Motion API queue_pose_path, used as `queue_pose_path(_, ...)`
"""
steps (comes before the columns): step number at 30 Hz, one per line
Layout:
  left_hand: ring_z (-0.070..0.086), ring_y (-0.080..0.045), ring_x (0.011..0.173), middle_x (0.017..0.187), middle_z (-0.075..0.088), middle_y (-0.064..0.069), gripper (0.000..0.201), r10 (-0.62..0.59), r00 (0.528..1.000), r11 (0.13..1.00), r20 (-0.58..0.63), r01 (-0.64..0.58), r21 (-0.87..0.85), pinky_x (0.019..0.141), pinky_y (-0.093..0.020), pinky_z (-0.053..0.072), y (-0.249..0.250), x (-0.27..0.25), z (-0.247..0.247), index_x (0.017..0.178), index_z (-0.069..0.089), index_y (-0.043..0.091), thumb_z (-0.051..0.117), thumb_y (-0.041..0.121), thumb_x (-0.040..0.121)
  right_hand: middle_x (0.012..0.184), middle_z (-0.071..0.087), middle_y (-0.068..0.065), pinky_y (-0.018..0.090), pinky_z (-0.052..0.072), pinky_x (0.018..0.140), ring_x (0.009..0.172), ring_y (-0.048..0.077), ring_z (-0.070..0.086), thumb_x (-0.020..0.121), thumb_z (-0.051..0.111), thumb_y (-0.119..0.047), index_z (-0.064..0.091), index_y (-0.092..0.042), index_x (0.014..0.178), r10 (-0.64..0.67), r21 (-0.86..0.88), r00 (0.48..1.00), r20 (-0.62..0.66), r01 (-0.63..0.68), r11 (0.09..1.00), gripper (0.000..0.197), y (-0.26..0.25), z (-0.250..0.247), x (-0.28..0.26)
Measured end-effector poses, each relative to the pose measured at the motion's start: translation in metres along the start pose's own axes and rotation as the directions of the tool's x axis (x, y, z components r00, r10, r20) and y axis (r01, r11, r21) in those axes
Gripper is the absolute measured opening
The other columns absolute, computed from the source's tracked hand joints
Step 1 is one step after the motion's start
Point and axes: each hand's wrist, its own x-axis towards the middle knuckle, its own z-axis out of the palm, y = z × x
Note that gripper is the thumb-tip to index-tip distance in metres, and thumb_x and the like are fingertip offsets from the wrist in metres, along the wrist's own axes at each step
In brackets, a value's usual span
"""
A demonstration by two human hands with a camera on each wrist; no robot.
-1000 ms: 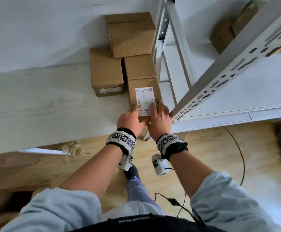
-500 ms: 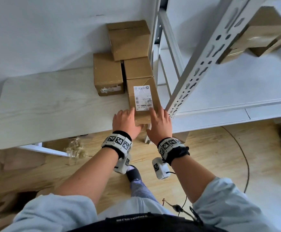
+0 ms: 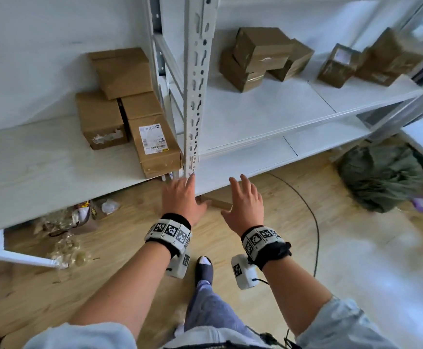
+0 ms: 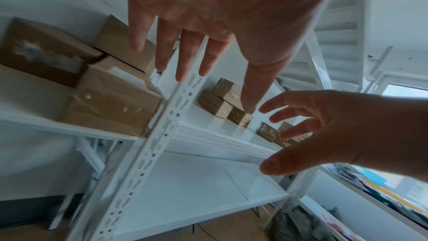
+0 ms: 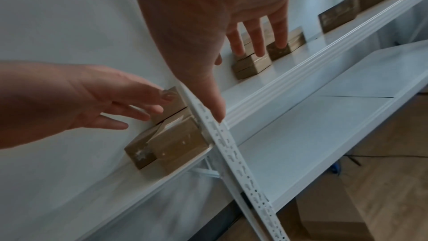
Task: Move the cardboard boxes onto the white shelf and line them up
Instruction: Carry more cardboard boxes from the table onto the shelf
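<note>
**Both hands hovering empty in front of the shelf upright; four boxes waiting on the table.**

The left hand [image 3: 180,197] and right hand [image 3: 246,204] are hanging at lower centre of the head view, fingers straight and loosely spread, gripping nothing and touching no box. The labelled cardboard box [image 3: 155,144] is lying at the table [image 3: 41,167] edge, just beside the perforated shelf upright [image 3: 195,84], probably the next box to lift. Three plain cardboard boxes [image 3: 102,119] are sitting behind it against the wall, one resting on top of the others. On the white shelf [image 3: 268,109], upper right, two groups of boxes [image 3: 260,56] are standing skewed and partly stacked, so alignment appears outstanding.
</note>
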Motion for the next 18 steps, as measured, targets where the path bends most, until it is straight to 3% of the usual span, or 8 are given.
queue_pose_path(8, 0.035, -0.028, 0.14, 0.148, 0.044, -0.006, 0.088, 0.138, 0.989, 0.989, 0.061, -0.14, 0.034, 0.116, -0.046, 0.028, 0.108, 0.048, 0.018, 0.152, 0.024, 0.017, 0.062, 0.06, 0.085, 0.155, 0.033, 0.014, 0.046, 0.037, 0.109, 0.137, 0.034, 0.037, 0.071, 0.081, -0.029, 0.036, -0.019, 0.145, 0.157, 0.033, 0.985, -0.077, -0.155, 0.987, 0.087, 0.104, -0.029, 0.016)
queue_pose_path(18, 0.035, -0.028, 0.139, 0.15, 0.042, -0.006, 0.093, 0.132, 0.99, 0.986, 0.039, -0.136, 0.102, 0.117, -0.048, 0.024, 0.254, 0.17, 0.039, 0.154, 0.02, 0.02, 0.063, 0.062, 0.083, 0.155, 0.03, 0.011, 0.043, 0.036, 0.108, 0.136, 0.032, 0.037, 0.073, 0.08, -0.033, 0.031, -0.022, 0.146, 0.163, 0.047, 0.982, -0.091, -0.159, 0.986, 0.089, 0.249, -0.08, 0.128)
